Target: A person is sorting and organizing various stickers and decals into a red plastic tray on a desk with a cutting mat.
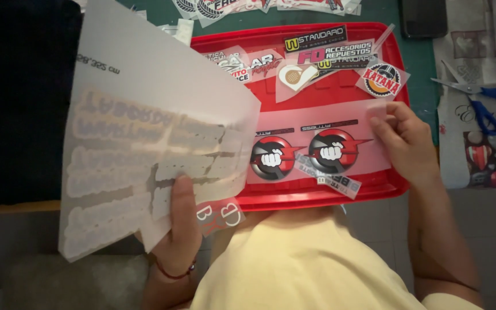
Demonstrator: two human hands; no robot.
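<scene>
While my left hand [180, 229] is clamping a large translucent backing sheet [144, 132] between thumb and fingers, holding it tilted up over the left edge of the red tray [400, 178], my right hand [406, 140] is pinching the right end of a sticker strip [317, 152] bearing 2 round red fist emblems. That strip is lying across the tray's front half. More cut stickers [322, 57] are crowding the tray's far end. Blue-handled scissors [483, 97] are resting on the surface to the right, well apart from my grip, beside a dark phone [425, 17].
</scene>
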